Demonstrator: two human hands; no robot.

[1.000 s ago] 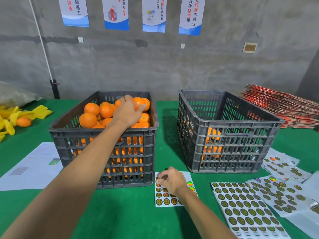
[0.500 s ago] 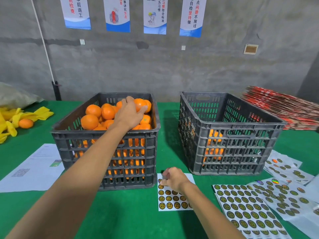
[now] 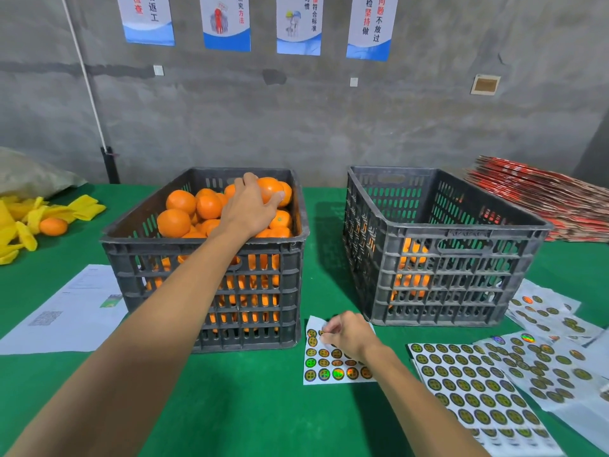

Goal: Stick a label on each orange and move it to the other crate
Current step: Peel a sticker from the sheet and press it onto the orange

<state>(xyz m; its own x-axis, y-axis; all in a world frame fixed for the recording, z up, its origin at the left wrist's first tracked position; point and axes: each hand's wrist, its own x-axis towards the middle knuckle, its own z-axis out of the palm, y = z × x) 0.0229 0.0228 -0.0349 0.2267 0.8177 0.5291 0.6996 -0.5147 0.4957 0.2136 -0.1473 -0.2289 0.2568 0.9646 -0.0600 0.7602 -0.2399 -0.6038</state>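
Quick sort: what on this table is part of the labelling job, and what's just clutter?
In the job:
left hand on an orange
full crate
other crate
right hand picking at the small label sheet
spare label sheets

Lying about:
yellow foam nets
stray orange
printed paper
flat cartons

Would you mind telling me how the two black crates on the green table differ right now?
The left crate is heaped with oranges up to its rim, while the right crate holds only a few, seen low through its slats. The left hand reaches into the left crate and grips an orange; no hand is in the right crate. Both are the same dark slatted plastic type and stand upright, side by side.
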